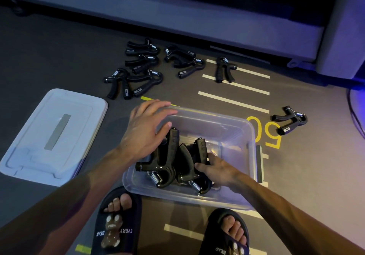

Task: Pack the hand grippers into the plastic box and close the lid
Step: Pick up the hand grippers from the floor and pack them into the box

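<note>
- Head view: clear plastic box [233, 128] sits at lower centre of the frame, with black spring hand grippers [169, 161] inside.
- Right hand [215, 168] grasps one gripper in the box.
- Left hand [146, 130] lies flat, fingers straight, on the box's rim.
- Translucent rectangular lid [49, 136] lies at left; loose grippers [142, 67] scattered above.

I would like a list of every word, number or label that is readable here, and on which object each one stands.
"50": yellow number painted on the floor, beside the plastic box.
"EVERY" and "BEAR": white print on the left slipper.
"BEAR": white print on the right slipper.
A short word on the left slipper's bear figure: too blurred to read.
Small labels on the hand grippers: too small to read.
</note>
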The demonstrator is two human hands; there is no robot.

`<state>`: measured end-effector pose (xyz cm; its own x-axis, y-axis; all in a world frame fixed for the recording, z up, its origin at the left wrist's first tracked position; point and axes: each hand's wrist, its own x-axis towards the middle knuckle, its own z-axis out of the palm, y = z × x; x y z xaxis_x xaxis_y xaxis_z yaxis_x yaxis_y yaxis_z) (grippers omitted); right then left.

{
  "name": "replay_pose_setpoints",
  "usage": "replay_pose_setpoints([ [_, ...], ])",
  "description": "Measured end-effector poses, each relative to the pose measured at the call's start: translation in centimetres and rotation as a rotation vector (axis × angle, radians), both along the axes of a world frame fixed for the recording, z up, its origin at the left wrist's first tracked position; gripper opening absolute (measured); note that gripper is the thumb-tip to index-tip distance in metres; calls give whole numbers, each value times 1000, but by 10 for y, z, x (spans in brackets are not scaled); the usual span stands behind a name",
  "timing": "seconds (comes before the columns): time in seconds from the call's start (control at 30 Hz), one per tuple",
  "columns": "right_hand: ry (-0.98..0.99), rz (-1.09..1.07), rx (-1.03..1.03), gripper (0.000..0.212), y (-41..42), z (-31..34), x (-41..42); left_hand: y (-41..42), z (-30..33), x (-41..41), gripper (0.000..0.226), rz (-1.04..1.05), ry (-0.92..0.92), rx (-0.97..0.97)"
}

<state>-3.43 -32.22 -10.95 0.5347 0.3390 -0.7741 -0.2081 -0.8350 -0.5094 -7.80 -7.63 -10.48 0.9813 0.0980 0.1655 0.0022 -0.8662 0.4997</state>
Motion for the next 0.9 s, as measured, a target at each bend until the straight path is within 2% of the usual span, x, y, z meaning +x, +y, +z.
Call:
replay_pose_setpoints([
  [0.07, 36, -52, 28, 20, 5, -1, -5, -1, 0, 0, 36, 4, 4, 0],
  [0.2, 72, -126, 50, 37, 9, -3, -10, -1, 0, 0, 36, 16, 5, -12],
  [0.47, 106, -134, 46, 35, 8, -5, -10, -3, 0, -1, 35, 18, 7, -24],
  [0.63, 106, -161, 37, 23, 7, 3, -5, -2, 0, -1, 35, 18, 7, -18],
  [0.7, 106, -146, 0, 26, 6, 7, 0, -1, 0, -1, 35, 14, 5, -14],
  [0.8, 26, -98, -50, 38, 6, 15, 15, -1, -1, 0, 35, 5, -2, -12],
  [0.9, -171, 3, -53, 28, 7, 31, 40, 0, 1, 5, 34, -3, -12, 5],
])
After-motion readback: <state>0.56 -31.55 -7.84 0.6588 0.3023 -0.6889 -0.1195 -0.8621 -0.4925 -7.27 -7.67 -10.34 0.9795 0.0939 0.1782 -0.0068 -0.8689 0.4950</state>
